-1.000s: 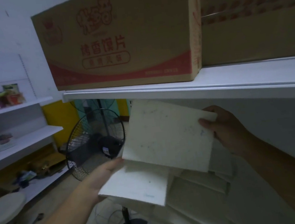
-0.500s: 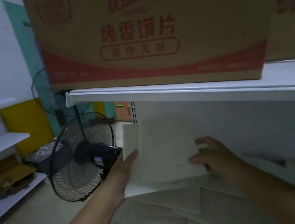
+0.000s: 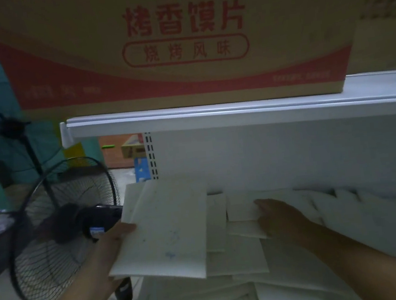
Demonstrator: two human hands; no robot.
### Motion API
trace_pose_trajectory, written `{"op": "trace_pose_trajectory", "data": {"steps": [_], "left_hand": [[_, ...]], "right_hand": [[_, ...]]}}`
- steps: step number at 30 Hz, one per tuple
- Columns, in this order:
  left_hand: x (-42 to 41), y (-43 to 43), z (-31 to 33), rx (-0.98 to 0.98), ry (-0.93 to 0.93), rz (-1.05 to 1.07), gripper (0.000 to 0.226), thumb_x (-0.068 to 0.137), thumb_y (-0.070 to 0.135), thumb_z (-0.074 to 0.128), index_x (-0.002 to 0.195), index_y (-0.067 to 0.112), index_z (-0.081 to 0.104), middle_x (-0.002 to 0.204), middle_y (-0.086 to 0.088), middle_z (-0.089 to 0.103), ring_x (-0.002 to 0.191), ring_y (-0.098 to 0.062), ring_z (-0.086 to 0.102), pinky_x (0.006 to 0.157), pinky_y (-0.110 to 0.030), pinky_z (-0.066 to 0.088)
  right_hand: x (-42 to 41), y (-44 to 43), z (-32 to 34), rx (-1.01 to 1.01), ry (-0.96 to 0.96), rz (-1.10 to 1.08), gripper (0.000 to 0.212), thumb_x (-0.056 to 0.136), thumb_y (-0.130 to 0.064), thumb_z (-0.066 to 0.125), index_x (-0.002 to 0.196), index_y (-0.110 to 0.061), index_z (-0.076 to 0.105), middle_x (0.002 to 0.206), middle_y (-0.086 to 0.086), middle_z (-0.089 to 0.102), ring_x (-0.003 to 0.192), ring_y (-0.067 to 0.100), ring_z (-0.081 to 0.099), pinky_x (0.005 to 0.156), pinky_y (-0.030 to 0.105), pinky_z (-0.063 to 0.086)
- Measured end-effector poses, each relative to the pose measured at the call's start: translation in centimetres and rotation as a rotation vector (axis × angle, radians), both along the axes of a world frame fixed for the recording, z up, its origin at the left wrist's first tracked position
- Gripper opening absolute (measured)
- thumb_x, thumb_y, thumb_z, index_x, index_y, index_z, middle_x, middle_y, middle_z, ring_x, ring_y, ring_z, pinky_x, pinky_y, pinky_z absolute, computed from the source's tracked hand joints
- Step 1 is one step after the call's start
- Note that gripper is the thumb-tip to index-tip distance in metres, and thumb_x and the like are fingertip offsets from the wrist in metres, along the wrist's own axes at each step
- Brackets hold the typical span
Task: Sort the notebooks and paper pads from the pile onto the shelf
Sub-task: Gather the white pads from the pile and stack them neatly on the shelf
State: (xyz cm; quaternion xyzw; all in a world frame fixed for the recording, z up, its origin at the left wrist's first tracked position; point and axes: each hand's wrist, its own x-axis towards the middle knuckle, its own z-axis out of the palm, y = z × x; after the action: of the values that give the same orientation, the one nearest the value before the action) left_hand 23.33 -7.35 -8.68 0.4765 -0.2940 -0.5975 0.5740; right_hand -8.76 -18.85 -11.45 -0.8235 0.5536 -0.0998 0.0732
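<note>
Dim storeroom. White metal shelving (image 3: 237, 114) is noted straight ahead, with a large cardboard box (image 3: 168, 54) with red Chinese print set on its upper board. A black standing fan (image 3: 60, 229) is seen at left, beyond the shelf end. On the lower level, a loose pile of white paper pads (image 3: 236, 259) is spread, overlapping, against the back panel (image 3: 291, 154). One larger pad (image 3: 166, 230) is held tilted over the pile's left end. Its left edge is gripped by the left hand (image 3: 114, 243), thumb on top, fingers underneath. The right hand (image 3: 283, 216) is laid on smaller pads (image 3: 240, 209) mid-pile, fingers pointed left. Whether one is pinched cannot be told.
</note>
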Motion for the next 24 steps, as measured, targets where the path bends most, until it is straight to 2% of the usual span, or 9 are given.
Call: {"op": "trace_pose_trajectory", "data": {"steps": [2,5,8,13,16,18,20,22,24], "left_hand": [[-0.3,0.2,-0.9,0.016,0.102,0.017,0.031,0.064,0.013,0.064,0.095,0.007,0.064,0.070,-0.016,0.071,0.055,-0.031,0.068,0.060,-0.041,0.055],[-0.3,-0.1,-1.7,0.056,0.118,0.005,0.042,0.069,0.010,0.054,0.110,0.007,0.062,0.092,-0.020,0.068,0.076,-0.037,0.065,0.071,-0.046,0.054],[-1.1,-0.4,-1.3,0.035,0.102,0.014,0.049,0.068,0.011,0.056,0.117,0.009,0.059,0.106,-0.023,0.064,0.089,-0.040,0.061,0.080,-0.053,0.051],[-4.5,-0.7,-0.8,-0.105,-0.061,0.030,0.037,0.080,-0.001,0.059,0.110,0.019,0.060,0.100,-0.017,0.069,0.090,-0.041,0.064,0.081,-0.052,0.052],[-8.0,-0.5,-0.3,-0.115,-0.033,-0.013,0.035,0.084,-0.002,0.056,0.112,0.019,0.058,0.101,-0.019,0.069,0.091,-0.041,0.064,0.081,-0.052,0.053],[-10.9,-0.2,-0.2,-0.142,-0.024,-0.037,0.036,0.085,0.002,0.059,0.115,0.021,0.057,0.104,-0.016,0.069,0.093,-0.040,0.066,0.078,-0.051,0.055],[-14.5,0.2,-0.6,-0.197,-0.073,-0.011,0.035,0.085,0.005,0.063,0.116,0.020,0.058,0.100,-0.010,0.072,0.086,-0.029,0.070,0.067,-0.038,0.058],[-18.8,0.8,-0.7,-0.265,-0.145,0.022,0.032,0.086,0.019,0.067,0.116,0.022,0.058,0.098,0.001,0.072,0.083,-0.015,0.070,0.065,-0.027,0.057],[-23.2,1.7,-0.6,-0.295,-0.178,-0.002,0.043,0.078,0.049,0.070,0.113,0.026,0.059,0.104,0.005,0.071,0.093,-0.012,0.068,0.082,-0.034,0.056]], "right_hand": [[-0.2,0.3,-0.2,-0.070,0.111,0.052,0.060,0.089,-0.034,0.034,0.145,-0.015,0.033,0.147,0.005,0.041,0.131,0.015,0.045,0.105,0.022,0.033],[-0.8,-0.1,-0.4,-0.185,0.203,0.098,0.045,0.061,-0.025,0.056,0.101,-0.010,0.072,0.089,0.006,0.074,0.071,0.013,0.072,0.061,0.021,0.054],[-1.6,-0.2,1.4,-0.423,0.159,0.006,0.039,0.065,-0.014,0.040,0.083,-0.008,0.074,0.065,0.006,0.071,0.048,0.017,0.067,0.039,0.025,0.049],[-0.6,3.4,7.7,-0.687,-0.048,-0.124,0.037,0.066,-0.007,0.045,0.092,-0.007,0.071,0.069,0.007,0.070,0.050,0.022,0.065,0.040,0.022,0.046],[0.5,7.4,10.2,-0.609,-0.115,-0.064,0.045,0.077,-0.014,0.043,0.117,-0.011,0.063,0.094,0.009,0.071,0.074,0.027,0.069,0.059,0.027,0.048],[0.8,9.1,10.8,-0.477,0.019,-0.142,0.046,0.085,-0.018,0.050,0.131,-0.019,0.051,0.113,0.005,0.066,0.092,0.029,0.066,0.067,0.029,0.045],[0.7,10.6,11.1,-0.558,0.132,-0.144,0.044,0.068,-0.019,0.075,0.111,-0.015,0.063,0.091,0.007,0.070,0.072,0.029,0.068,0.051,0.028,0.044],[0.2,12.2,10.8,-0.457,0.165,-0.076,0.028,0.077,-0.015,0.067,0.104,-0.010,0.060,0.090,0.014,0.068,0.078,0.034,0.067,0.054,0.031,0.039],[-1.7,13.2,9.3,-0.289,0.080,-0.041,0.020,0.093,-0.018,0.047,0.109,-0.010,0.056,0.106,0.017,0.065,0.097,0.037,0.061,0.065,0.033,0.032]]}}
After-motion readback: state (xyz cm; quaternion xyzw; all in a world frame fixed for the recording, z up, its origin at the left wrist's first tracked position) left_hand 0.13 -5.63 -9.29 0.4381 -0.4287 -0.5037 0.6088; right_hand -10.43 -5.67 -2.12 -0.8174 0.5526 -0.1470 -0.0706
